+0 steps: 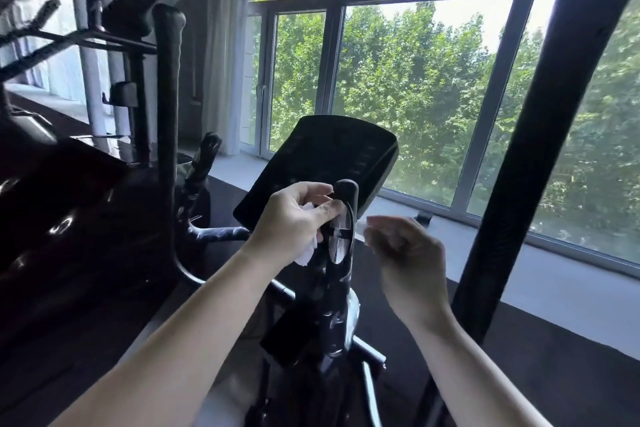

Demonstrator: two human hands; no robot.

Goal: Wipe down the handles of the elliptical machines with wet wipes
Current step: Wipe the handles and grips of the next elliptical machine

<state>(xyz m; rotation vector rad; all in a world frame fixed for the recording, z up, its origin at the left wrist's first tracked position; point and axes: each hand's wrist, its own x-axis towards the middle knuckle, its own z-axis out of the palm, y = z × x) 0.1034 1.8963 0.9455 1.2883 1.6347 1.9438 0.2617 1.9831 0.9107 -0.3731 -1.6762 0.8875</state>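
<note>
A short black fixed handle (341, 218) with a shiny metal sensor plate stands upright in front of the elliptical's dark console (322, 156). My left hand (294, 218) grips a crumpled white wet wipe (309, 250) and presses it against the handle's left side, thumb near the top. My right hand (405, 250) is blurred just right of the handle, its fingers curled and pinching a small white piece of wipe (362, 227). The tall padded right arm handle (540, 135) rises at the right, the left arm handle (168, 87) at the left.
A wide window (415, 80) with green trees behind it spans the back, above a pale sill (554, 274). Another exercise machine (138, 0) and dark equipment fill the left side. The machine's frame and tubes run down between my forearms.
</note>
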